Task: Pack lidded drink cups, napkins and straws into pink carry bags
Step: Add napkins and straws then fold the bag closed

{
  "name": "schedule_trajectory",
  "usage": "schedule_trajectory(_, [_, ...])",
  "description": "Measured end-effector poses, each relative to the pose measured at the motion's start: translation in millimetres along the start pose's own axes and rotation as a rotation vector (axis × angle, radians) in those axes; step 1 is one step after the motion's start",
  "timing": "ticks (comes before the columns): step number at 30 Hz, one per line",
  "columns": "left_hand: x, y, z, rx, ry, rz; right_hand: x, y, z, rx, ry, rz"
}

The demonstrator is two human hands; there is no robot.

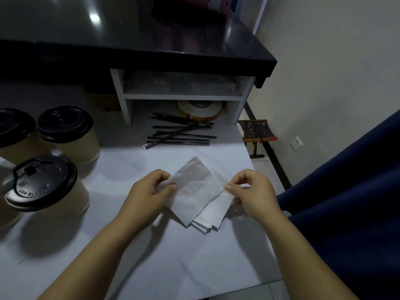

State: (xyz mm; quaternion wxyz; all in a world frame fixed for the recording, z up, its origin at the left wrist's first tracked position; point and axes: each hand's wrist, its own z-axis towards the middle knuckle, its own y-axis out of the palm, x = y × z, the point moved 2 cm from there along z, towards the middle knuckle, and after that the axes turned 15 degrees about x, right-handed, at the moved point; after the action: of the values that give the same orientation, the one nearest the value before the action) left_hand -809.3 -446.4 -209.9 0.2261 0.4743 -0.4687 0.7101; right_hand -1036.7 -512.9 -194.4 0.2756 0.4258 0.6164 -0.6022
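Head camera view, looking down at a white tabletop [151,256] with two bare forearms reaching in from the bottom edge. Both hands meet over a small stack of white paper napkins [195,195] near the middle of the tabletop. The left hand [145,195] pinches the left corner of the top napkin, thumb and fingers [171,187] closed on the paper. The right hand [252,191] pinches the stack's right edge, its thumb and forefinger pressed together on a thin layer. The napkins are turned like a diamond, their lower corners fanned out slightly and resting on the tabletop.

To the left stand three tan paper drink cups with black lids. The nearest cup [46,185] sits at the left edge, and the other two cups [67,131] stand just behind it, side by side. Beyond the napkins, a loose pile of black straws [180,135] lies on the tabletop in front of a small white shelf unit [181,96]. A roll of white tape [200,110] sits in the lower opening of that shelf. A glossy black counter [129,40] runs above the shelf. A dark blue curtain [346,191] hangs at the right.
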Motion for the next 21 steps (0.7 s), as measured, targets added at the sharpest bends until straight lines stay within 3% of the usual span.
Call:
schedule_trajectory(5, [-1,6,3,-0.021,0.016,0.03,-8,-2,1,-0.105,0.01,0.159])
schedule_trajectory(9, [3,4,9,-0.174,-0.043,-0.121,-14,2,5,-0.2,-0.028,0.226])
schedule_trajectory(12, [7,0,17,-0.109,0.008,-0.089,-21,9,13,-0.254,-0.051,0.241])
schedule_trajectory(17, [8,-16,36,0.046,0.066,-0.015,-40,27,35,-0.265,-0.127,0.124])
schedule_trajectory(21, [-2,-30,54,0.103,0.003,0.062,-55,51,63,-0.177,-0.338,-0.194])
